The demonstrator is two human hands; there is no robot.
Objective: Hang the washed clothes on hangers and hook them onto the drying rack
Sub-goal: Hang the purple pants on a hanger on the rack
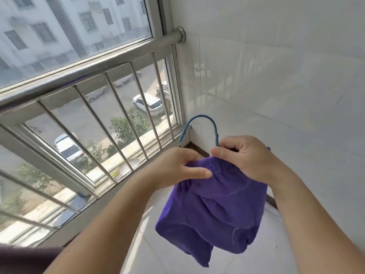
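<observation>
A window (79,22) fills the left side, with a steel rail (88,71) running across it and slanted bars (112,125) below, reaching down to a sill (126,153) at the floor edge. Beyond the glass lie cars and trees far below. The rail ends in a round flange (182,37) on the white tiled wall (276,66), which closes the right side and meets the window in a corner just behind the hands. The left hand (177,167) pinches the waistband of purple shorts (213,214), thumb on the front of the cloth. A blue hanger (205,119) shows only its hook, rising above the waistband toward the corner. The right hand (243,157) curls round the hanger's neck and the bunched waistband together. The shorts hang free in the air between both forearms, above pale floor (154,250) tiles, with open room below and toward the wall.
</observation>
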